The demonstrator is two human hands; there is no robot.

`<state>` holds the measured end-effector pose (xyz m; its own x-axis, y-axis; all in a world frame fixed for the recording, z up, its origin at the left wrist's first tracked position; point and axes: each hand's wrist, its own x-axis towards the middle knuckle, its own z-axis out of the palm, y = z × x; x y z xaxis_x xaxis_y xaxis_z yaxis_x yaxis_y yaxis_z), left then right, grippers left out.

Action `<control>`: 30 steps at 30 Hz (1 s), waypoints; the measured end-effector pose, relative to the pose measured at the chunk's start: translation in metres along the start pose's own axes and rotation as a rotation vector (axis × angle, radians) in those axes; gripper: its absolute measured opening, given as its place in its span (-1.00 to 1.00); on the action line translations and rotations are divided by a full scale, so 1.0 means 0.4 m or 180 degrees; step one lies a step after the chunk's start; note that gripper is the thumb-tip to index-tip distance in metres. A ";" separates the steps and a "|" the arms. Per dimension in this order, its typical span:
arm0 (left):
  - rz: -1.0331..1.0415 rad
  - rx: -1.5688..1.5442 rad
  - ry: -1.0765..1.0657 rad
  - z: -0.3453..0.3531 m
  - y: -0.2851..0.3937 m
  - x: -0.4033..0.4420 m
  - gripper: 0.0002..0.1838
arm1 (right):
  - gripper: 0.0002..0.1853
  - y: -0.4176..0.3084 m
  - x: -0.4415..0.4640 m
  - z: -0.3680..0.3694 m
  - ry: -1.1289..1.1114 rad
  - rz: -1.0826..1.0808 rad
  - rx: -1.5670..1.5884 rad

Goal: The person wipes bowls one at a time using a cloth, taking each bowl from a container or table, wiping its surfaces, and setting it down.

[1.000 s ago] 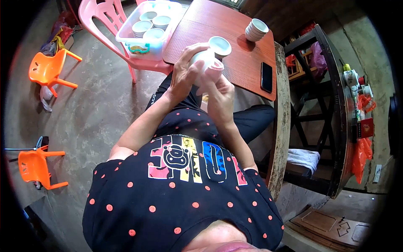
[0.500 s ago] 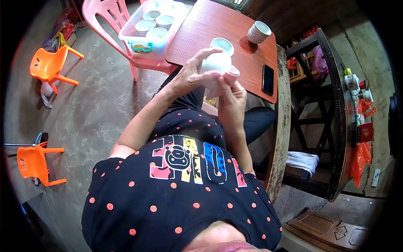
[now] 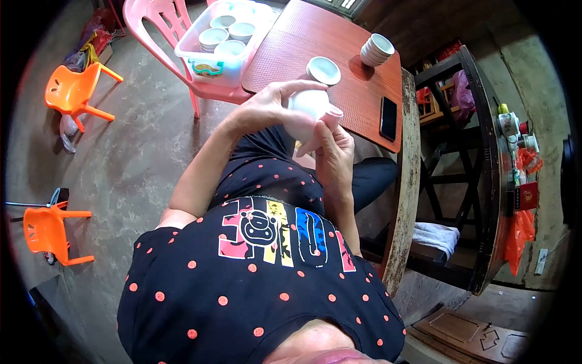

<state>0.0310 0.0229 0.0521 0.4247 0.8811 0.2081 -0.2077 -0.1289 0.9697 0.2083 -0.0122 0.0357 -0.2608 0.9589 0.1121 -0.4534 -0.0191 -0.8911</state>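
Note:
My left hand [image 3: 264, 112] is curled around a white bowl [image 3: 307, 104], thumb and fingers on opposite sides of it, above my lap at the table's near edge. My right hand [image 3: 333, 145] pinches a pale pink cloth [image 3: 333, 115] against the bowl's right side; part of the cloth hangs below. Just beyond the hands, a small white bowl [image 3: 325, 70] sits on the table, apparently with another under it. Farther right stands a tilted stack of white bowls [image 3: 377, 51].
The reddish-brown table [image 3: 285, 45] also bears a black phone [image 3: 388, 118]. A clear plastic box [image 3: 193, 45] with several white bowls rests on a pink chair [image 3: 142, 27]. Orange stools [image 3: 66, 90] stand at left. A dark wooden frame [image 3: 482, 176] is at right.
The held bowl has turned and dropped slightly toward me, and the small bowl on the table shows more fully. Both hands keep their hold; the view has shifted a little.

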 end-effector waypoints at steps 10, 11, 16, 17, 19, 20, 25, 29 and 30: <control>-0.0839 -0.0276 0.0716 -0.005 -0.051 0.017 -0.32 | -0.75 0.012 0.005 -0.009 0.0284 -0.0603 -0.0331; -0.0902 -0.0442 0.0682 0.007 -0.053 0.015 -0.38 | -0.75 0.012 0.002 -0.011 0.0276 -0.0661 -0.0483; -0.0169 -0.0386 0.0140 0.013 -0.036 0.006 -0.29 | -0.77 0.009 -0.008 -0.026 0.0374 -0.0569 -0.0843; -0.0032 -0.0020 0.0082 0.009 -0.037 0.012 -0.16 | -0.77 0.007 -0.008 -0.035 0.0379 -0.0466 -0.0773; 0.0578 0.0942 -0.0148 0.022 -0.026 0.014 -0.16 | -0.77 0.008 0.000 -0.032 0.0545 -0.0343 -0.0399; 0.0855 0.1551 -0.0255 0.027 -0.019 0.015 -0.15 | -0.76 0.011 0.003 -0.028 0.0633 -0.0357 -0.0281; 0.0228 0.0410 0.0199 0.052 -0.038 0.019 -0.05 | -0.76 0.029 -0.001 -0.049 0.0432 -0.0503 0.0061; -0.0894 -0.0460 0.0256 0.055 -0.049 0.025 -0.24 | -0.76 0.039 -0.011 -0.047 0.0512 -0.0568 -0.0144; -0.0880 -0.0791 0.0291 0.067 -0.047 0.023 -0.25 | -0.76 0.041 -0.011 -0.050 0.0536 -0.0542 -0.0107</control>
<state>0.0625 0.0209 0.0391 0.4165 0.9056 -0.0802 -0.3084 0.2238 0.9246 0.2192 -0.0111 0.0117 -0.0359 0.9812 0.1896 -0.4491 0.1536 -0.8802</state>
